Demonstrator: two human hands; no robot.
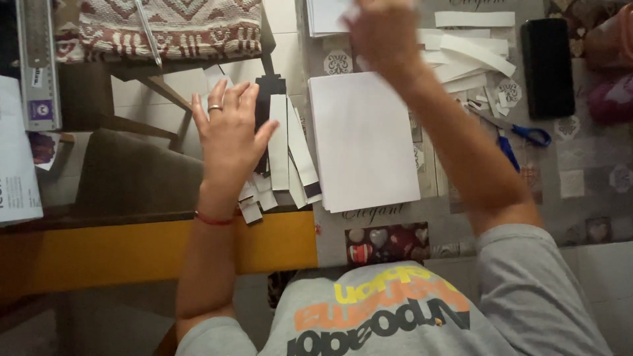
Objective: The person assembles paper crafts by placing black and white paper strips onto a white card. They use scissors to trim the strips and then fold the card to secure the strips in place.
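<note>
Left hand (pixel 227 135): your fingers are spread flat, resting on the card strips (pixel 285 155) at the worktop (pixel 461 227) edge.
Right hand (pixel 382 33): blurred, up by the paper stack (pixel 326 16); finger state unclear.
Sheets (pixel 362 142): just right of the strips.
Scissors (pixel 511 135): right of your forearm.

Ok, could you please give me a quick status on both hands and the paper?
Left hand open, flat on cut paper strips. Right hand blurred, at far sheets; grip unclear. White paper stack untouched. Scissors lie right.
</note>
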